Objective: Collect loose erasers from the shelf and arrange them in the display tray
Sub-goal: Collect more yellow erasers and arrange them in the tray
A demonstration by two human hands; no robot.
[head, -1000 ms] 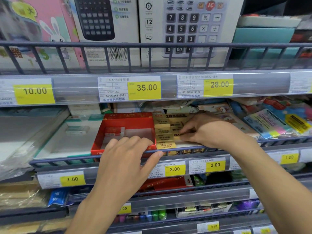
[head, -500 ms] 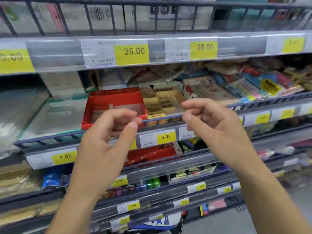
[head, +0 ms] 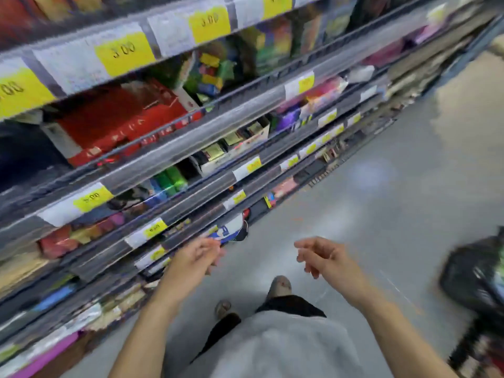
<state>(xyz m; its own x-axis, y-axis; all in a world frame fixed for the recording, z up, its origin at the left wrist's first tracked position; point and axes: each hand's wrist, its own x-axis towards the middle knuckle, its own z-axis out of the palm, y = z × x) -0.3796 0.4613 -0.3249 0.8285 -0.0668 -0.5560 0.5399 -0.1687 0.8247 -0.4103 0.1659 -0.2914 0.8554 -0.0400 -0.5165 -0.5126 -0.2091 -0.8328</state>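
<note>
The view is blurred and tilted down toward the floor. My left hand (head: 193, 257) hangs low in front of the bottom shelves with loosely curled fingers and holds nothing. My right hand (head: 324, 257) hangs over the grey floor, fingers loosely curled, also holding nothing. The red display tray and the erasers are out of view. A red box (head: 122, 118) stands on a lower shelf at the upper left.
Wire shelves with yellow price tags (head: 125, 53) run diagonally across the left. The grey floor (head: 395, 165) spreads to the right. A black bag (head: 474, 279) lies at the right edge. My feet (head: 278, 286) show below my hands.
Both hands have left the eraser tray shelf and dropped down to waist height. The view has swung down and right, so the tray is no longer seen.
</note>
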